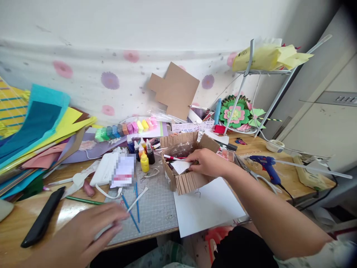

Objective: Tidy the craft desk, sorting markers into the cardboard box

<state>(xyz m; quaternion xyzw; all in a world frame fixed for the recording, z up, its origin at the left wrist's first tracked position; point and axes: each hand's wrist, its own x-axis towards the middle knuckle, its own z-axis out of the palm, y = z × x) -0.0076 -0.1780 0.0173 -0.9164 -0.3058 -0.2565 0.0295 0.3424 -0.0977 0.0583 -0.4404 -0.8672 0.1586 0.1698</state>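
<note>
Fingers of right hand [209, 162] search, it seems, in box [182, 185] behind surface's [16, 230] front edge; their and left hand's [80, 230] grip is unclear.

Yellow package [256, 58] on the rack, above and right of the open cardboard box [184, 186]: one small dark mark resembling a "6", uncertain. White paper strip [192, 126], just behind the box: rows of handwriting, too small to read.
</note>
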